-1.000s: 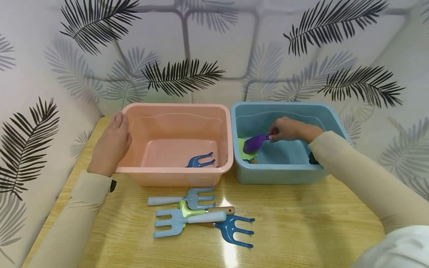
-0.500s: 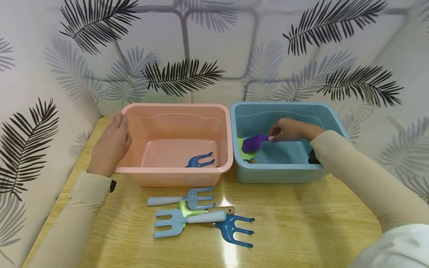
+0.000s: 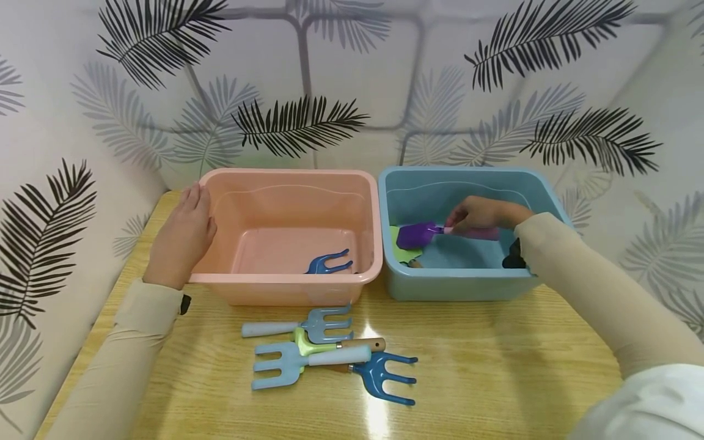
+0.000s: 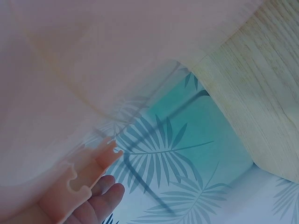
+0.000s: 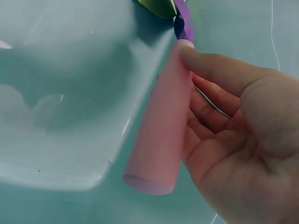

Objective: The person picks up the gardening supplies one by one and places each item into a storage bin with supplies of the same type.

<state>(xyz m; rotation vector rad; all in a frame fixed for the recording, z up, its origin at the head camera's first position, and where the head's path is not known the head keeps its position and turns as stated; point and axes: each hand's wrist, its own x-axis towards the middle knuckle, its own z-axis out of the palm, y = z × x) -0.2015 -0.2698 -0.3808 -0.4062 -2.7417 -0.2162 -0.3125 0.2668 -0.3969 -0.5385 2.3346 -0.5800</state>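
Note:
Over the left wall of the pink bin (image 3: 291, 279), my left hand (image 3: 181, 238) grips the rim. Fingertips (image 4: 112, 196) show beside the rim's underside in the left wrist view. Inside the blue bin (image 3: 456, 274), my right hand (image 3: 475, 214) pinches a hand trowel between thumb and fingers near the neck. The trowel has a purple blade (image 3: 415, 235) and a pink handle (image 5: 159, 121). Its blade points left and overlaps a light green tool piece (image 3: 395, 235) at the bin's left end. The handle lies nearly level below the hand.
A blue hand fork (image 3: 327, 263) lies in the pink bin. On the wooden table (image 3: 467, 366) in front sits a pile of hand forks: a grey-blue fork (image 3: 324, 324), a light blue fork (image 3: 283, 365), a dark blue fork (image 3: 379, 379), plus a green tool (image 3: 308, 346).
My right hand has shifted slightly right and down with the trowel. The trowel has turned, so its pink handle shows in the head view. My left hand stays on the rim.

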